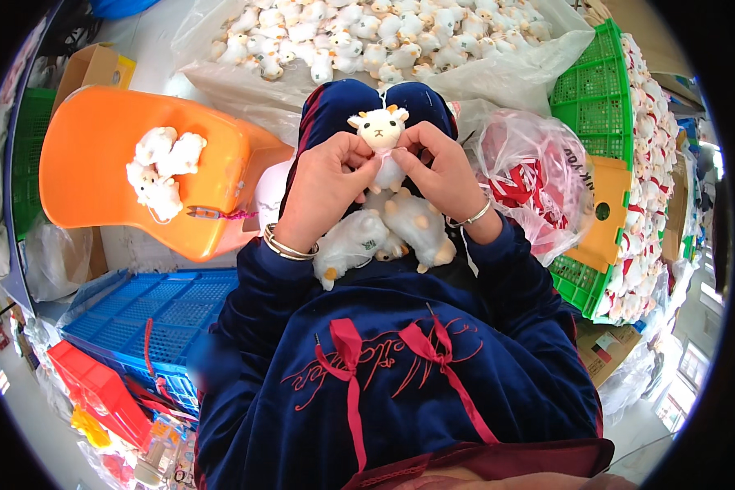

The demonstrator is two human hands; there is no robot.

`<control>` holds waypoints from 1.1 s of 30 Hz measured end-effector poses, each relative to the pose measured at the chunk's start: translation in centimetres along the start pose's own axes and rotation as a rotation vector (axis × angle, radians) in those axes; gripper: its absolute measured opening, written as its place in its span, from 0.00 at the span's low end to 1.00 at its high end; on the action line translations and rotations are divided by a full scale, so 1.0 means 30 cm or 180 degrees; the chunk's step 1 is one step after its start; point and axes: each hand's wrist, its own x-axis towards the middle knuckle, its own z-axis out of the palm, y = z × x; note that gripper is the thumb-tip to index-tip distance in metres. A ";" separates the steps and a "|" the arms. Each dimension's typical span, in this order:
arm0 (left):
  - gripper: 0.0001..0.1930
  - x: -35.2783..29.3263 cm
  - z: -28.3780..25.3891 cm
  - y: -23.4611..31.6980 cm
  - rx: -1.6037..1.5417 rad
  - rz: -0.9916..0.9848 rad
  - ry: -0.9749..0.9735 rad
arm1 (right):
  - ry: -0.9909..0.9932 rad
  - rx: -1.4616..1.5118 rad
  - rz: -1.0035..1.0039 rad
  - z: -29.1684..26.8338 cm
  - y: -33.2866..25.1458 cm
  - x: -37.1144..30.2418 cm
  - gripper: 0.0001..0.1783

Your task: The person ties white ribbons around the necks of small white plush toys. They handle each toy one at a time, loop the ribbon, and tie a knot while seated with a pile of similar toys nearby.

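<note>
Between my two hands is a small white plush sheep, upright with its face toward me and a white cord loop above its head. My left hand pinches at its neck, where a pale pink ribbon shows. From the other side my right hand pinches at the same neck, fingertips close to the left ones. In my lap, just below, lie several more white plush sheep, partly overlapping. Three others rest on an orange chair seat to my left.
A clear plastic sheet beyond my knees bears a heap of plush sheep. At right, a clear bag of red and white ribbons sits beside a green crate of red-trimmed plush toys. Blue and red crates stand lower left.
</note>
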 end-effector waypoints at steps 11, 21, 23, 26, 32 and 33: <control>0.06 0.035 0.008 -0.052 0.0561 0.0668 0.0276 | -0.0015 0.0065 0.0074 0.003 0.021 0.020 0.07; 0.06 0.052 0.003 -0.047 0.0665 0.0617 -0.0045 | -0.0088 0.0031 0.0324 -0.005 0.020 0.033 0.10; 0.06 0.055 0.005 -0.049 0.0695 0.0597 -0.0035 | -0.0032 -0.0030 0.0437 0.004 0.021 0.039 0.11; 0.07 0.050 0.000 -0.039 0.0416 0.0598 -0.0122 | -0.0032 -0.0073 0.0463 -0.005 0.030 0.036 0.11; 0.06 0.047 0.002 -0.029 0.0650 0.0676 -0.0011 | -0.0109 0.0092 0.0467 -0.014 0.014 0.043 0.17; 0.06 0.047 0.003 -0.029 0.0654 0.0697 -0.0035 | -0.0138 -0.0045 0.0470 -0.016 0.011 0.046 0.17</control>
